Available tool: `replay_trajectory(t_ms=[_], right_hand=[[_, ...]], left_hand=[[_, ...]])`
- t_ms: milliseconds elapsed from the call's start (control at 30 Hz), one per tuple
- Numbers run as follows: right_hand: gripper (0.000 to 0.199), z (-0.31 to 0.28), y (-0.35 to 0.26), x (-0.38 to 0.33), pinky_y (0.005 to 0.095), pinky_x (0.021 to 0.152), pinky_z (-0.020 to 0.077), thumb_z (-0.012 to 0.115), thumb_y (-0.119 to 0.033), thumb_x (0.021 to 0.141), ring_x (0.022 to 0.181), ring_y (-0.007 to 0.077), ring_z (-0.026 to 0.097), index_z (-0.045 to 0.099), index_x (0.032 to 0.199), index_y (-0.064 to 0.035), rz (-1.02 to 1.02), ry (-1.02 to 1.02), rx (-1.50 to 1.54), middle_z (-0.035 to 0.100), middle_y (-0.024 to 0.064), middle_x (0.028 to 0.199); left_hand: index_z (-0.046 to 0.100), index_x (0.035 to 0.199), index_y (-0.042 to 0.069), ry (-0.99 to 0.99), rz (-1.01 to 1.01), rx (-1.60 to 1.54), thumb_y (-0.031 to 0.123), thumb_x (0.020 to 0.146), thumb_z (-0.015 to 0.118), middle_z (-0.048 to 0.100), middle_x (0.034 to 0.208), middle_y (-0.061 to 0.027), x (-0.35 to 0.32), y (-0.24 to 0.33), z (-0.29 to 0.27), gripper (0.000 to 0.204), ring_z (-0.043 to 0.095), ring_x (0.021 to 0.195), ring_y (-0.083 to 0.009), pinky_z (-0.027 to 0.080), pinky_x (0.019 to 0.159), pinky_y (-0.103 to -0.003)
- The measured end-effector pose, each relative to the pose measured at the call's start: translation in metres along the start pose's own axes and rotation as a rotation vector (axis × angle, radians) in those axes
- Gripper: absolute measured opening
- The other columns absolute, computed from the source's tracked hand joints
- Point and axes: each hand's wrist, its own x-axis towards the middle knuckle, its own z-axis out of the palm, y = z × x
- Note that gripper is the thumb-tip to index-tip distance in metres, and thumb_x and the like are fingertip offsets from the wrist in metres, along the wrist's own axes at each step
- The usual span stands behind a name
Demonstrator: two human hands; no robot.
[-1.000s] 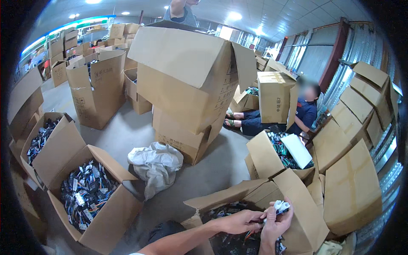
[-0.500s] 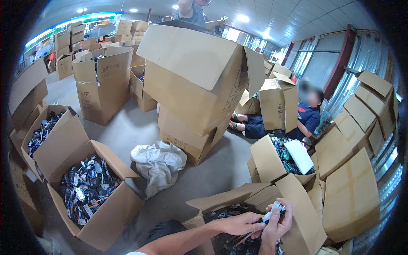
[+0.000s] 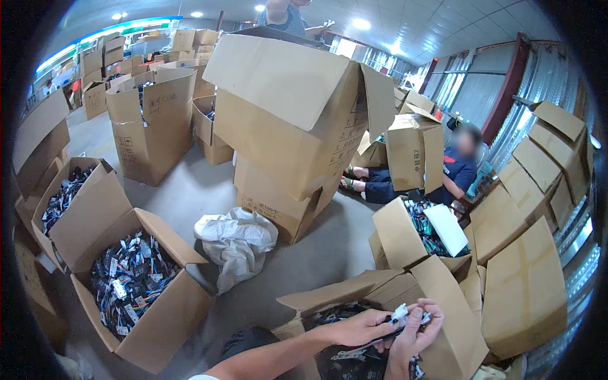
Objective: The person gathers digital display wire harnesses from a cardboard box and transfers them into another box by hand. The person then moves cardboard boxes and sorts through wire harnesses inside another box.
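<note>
Over an open cardboard box point(image 3: 446, 310), my two hands meet around a short cable with white plug connectors point(image 3: 400, 312). My left hand point(image 3: 364, 328) reaches in from the lower left and pinches the cable close to the white plug. Curled fingers and thumb of my right hand point(image 3: 413, 332) grip the same piece from the other side, partly hiding it. Below both hands, dark cables point(image 3: 351, 366) with small plugs lie inside the box.
At left, another open box point(image 3: 164, 323) holds a heap of cables point(image 3: 133, 275). A crumpled white sack point(image 3: 237, 244) lies before tall stacked boxes point(image 3: 272, 145). To the right, a person point(image 3: 459, 164) sits beside boxes; another person point(image 3: 291, 19) stands behind the stack.
The white plug has turned between my hands and now points upward. My right-hand fingers have shifted and curl more over the piece; the boxes stay put.
</note>
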Motion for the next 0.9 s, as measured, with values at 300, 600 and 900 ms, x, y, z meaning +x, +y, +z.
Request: replay_trajectory(t_ms=[300, 600, 900], right_hand=[[0.025, -0.011, -0.017, 0.015, 0.0326, 0.082, 0.0507, 0.058, -0.013, 0.087, 0.089, 0.0213, 0.060, 0.057, 0.107, 0.0021, -0.006, -0.183, -0.114, 0.055, 0.0181, 0.118], [0.042, -0.032, -0.030, 0.031, 0.0379, 0.071, 0.0544, 0.086, -0.019, 0.063, 0.085, 0.0288, 0.064, 0.069, 0.097, -0.0010, -0.201, -0.487, -0.398, 0.062, 0.0130, 0.098], [0.045, -0.032, -0.061, 0.041, 0.0387, 0.074, 0.0538, 0.086, -0.016, 0.073, 0.092, 0.0312, 0.065, 0.067, 0.110, 0.0006, -0.351, -0.577, -0.492, 0.064, 0.0163, 0.108]], left_hand=[[0.053, 0.098, 0.004, -0.015, 0.074, 0.224, 0.029, 0.104, 0.051, 0.050, 0.075, 0.0018, 0.000, -0.009, 0.003, 0.026, 0.048, 0.071, -0.0074, 0.042, 0.064, -0.025], [0.059, 0.108, 0.000, -0.047, 0.078, 0.230, 0.023, 0.105, 0.050, 0.061, 0.087, -0.0006, 0.001, -0.020, -0.002, 0.025, 0.056, 0.078, -0.0094, 0.047, 0.072, -0.027], [0.059, 0.099, 0.002, 0.016, 0.073, 0.142, 0.029, 0.103, 0.053, 0.063, 0.079, -0.0016, 0.003, -0.027, -0.002, 0.028, 0.060, 0.072, -0.0076, 0.050, 0.064, -0.023]])
